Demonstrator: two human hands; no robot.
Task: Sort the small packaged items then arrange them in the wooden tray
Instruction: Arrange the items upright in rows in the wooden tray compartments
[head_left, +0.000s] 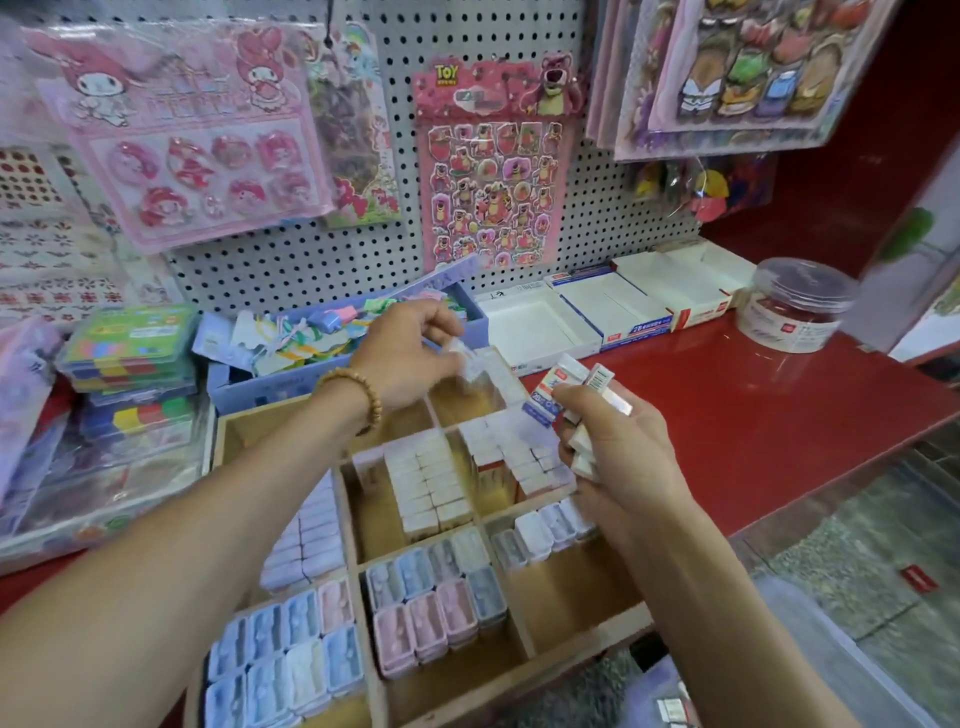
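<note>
- The left hand (410, 358), with a wooden bead bracelet (358, 387) on the wrist, pinches one small white packaged item (470, 364) above the back compartments of the divided wooden tray (582, 592).
- The right hand (618, 457) grips a bunch of small white packaged erasers (582, 395) over the tray's right side.
- Inside the tray stand rows of white boxes (431, 483), and nearer are pastel blue and pink plastic cases (436, 597).
- The tray lies on a glossy red counter (753, 415), in front of a white pegboard (597, 208) with a pink bear sticker sheet (493, 171).
- A round clear plastic jar (795, 306) stands at the far right.
</note>
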